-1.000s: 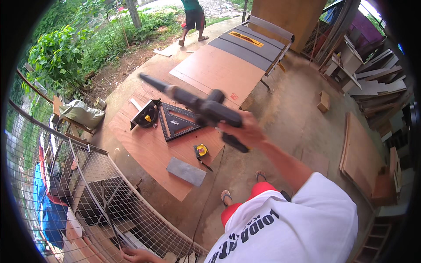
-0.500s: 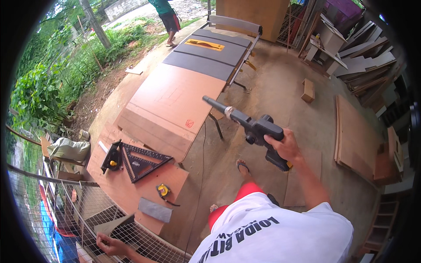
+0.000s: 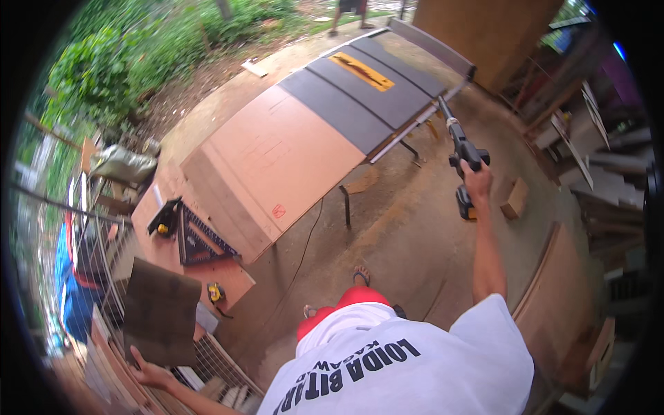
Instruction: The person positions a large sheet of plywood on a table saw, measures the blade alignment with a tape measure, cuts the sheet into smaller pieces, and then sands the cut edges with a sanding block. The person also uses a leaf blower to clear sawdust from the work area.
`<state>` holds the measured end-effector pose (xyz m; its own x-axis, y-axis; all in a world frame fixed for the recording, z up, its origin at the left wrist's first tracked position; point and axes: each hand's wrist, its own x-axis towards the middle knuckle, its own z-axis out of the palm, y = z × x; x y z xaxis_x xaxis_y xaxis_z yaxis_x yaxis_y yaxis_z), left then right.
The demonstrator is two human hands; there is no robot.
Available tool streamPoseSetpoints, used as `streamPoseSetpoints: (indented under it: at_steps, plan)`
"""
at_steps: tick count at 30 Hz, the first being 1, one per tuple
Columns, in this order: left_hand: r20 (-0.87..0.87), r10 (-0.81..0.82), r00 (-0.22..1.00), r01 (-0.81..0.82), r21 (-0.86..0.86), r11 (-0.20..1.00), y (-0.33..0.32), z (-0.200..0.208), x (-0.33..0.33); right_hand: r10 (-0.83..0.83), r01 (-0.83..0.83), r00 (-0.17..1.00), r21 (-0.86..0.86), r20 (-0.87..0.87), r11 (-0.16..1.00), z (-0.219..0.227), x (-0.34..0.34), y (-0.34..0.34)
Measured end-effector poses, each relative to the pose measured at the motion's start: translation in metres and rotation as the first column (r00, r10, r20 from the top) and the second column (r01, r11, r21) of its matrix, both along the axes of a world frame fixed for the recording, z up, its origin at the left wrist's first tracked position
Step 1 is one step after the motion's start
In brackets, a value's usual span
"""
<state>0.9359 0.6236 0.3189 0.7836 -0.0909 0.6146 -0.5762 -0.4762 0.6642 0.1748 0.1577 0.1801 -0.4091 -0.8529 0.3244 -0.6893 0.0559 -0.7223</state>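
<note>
My right hand is wrapped round the grip of a black, gun-shaped cordless tool with a long narrow nozzle and a battery at its base. The nozzle points away from me, towards the right edge of the table saw. Down at the lower left, my left hand grips the bottom edge of a dark brown flat sheet, which stands tilted up over the wire mesh. Beyond the sheet, a black triangular square and a yellow tape measure lie on a reddish board.
A large plywood panel adjoins the saw top. A black-and-yellow tool lies beside the square. On the right are a wooden block, leaning plywood and stacked offcuts. A cable trails across the floor. Someone's legs show at the far edge.
My right hand has swung the cordless tool right and farther away. The sheet in my left hand has been raised and turned to show its broad dark face. The view has shifted.
</note>
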Motion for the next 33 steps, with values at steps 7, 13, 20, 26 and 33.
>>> streamPoseSetpoints:
  at_steps: [7,13,20,26,33]
  plan:
    - [-0.060,0.096,0.994,-0.097,-0.026,0.995,0.079,-0.006,-0.049,0.630,-0.804,0.525,0.092,0.573,0.587,0.060,0.094,0.010]
    - [-0.305,0.104,0.947,-0.171,-0.204,0.964,0.106,-0.033,-0.100,0.755,-0.933,0.279,-0.019,0.593,0.360,0.026,0.300,0.021]
    - [-0.550,-0.230,0.803,-0.254,-0.665,0.703,0.082,-0.041,-0.096,0.899,-0.972,0.169,-0.081,0.405,0.219,-0.048,0.530,0.007]
    - [-0.588,-0.483,0.648,-0.390,-0.802,0.453,0.163,-0.106,-0.074,0.923,-0.957,0.271,-0.028,0.272,0.289,-0.092,0.647,0.015]
    - [-0.638,-0.497,0.588,-0.514,-0.770,0.378,0.278,-0.190,-0.045,0.814,-0.899,0.432,0.117,0.387,0.422,-0.103,0.696,0.045]
